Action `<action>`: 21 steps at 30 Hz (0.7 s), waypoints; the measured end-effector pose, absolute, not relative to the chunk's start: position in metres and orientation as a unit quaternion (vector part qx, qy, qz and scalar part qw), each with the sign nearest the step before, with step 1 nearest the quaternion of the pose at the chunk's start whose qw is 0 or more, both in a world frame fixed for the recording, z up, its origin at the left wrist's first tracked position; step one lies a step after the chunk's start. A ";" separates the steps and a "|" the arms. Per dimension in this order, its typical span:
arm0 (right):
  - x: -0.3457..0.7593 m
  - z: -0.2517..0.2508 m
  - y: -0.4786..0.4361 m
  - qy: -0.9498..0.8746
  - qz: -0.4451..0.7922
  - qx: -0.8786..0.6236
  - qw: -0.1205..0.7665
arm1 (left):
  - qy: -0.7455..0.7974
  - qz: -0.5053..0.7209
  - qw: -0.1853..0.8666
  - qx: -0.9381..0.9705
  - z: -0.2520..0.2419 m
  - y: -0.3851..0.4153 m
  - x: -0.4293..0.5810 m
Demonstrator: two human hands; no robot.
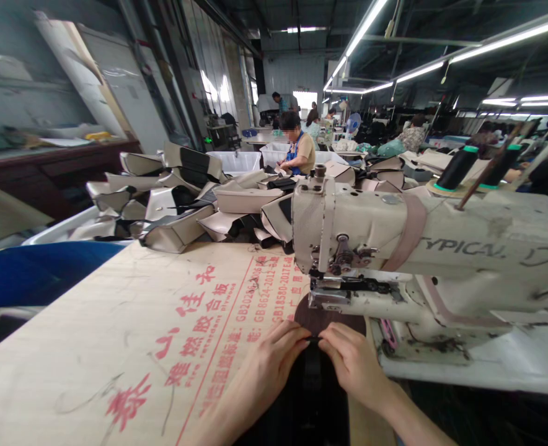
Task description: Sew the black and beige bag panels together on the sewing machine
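In the head view my left hand point(276, 353) and my right hand point(354, 358) meet at the plywood's near right side, fingertips pinched. Between them runs a small dark strip point(313, 339), held at both ends; its exact kind is too small to tell. Just beyond my fingers is the needle area of a cream sewing machine point(343, 223), with a metal free arm point(332, 296) below its head. My hands are apart from the machine. A dark brown surface point(323, 316) shows right behind the strip. Below my hands everything is black and hard to make out.
Beige and black sewn pieces point(176, 229) are heaped behind the plywood board point(139, 334), which has red printing and loose threads. Black thread spools point(455, 168) stand on the machine. A blue sheet point(46, 272) lies left. A co-worker point(302, 148) sits beyond the heap.
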State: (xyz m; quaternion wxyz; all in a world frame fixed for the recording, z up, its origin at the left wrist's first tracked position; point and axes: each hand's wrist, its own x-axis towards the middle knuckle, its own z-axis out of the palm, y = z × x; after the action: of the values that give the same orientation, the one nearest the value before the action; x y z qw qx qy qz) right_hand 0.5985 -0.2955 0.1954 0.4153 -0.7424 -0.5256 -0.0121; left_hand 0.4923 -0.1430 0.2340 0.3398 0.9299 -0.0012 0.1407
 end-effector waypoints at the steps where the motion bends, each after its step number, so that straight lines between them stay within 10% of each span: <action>1: 0.599 0.195 -0.296 -0.528 -0.008 -0.743 0.412 | 0.001 0.138 0.346 0.928 0.233 -0.142 0.492; 21: 0.591 0.192 -0.289 -0.485 0.015 -0.758 0.435 | 0.122 0.053 0.358 0.924 0.224 -0.141 0.469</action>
State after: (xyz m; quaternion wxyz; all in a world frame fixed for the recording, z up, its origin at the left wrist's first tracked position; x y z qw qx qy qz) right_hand 0.5905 -0.2895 0.1923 0.4352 -0.7584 -0.4850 0.0145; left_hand 0.4691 -0.1410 0.2235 0.3580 0.9242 0.1218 0.0529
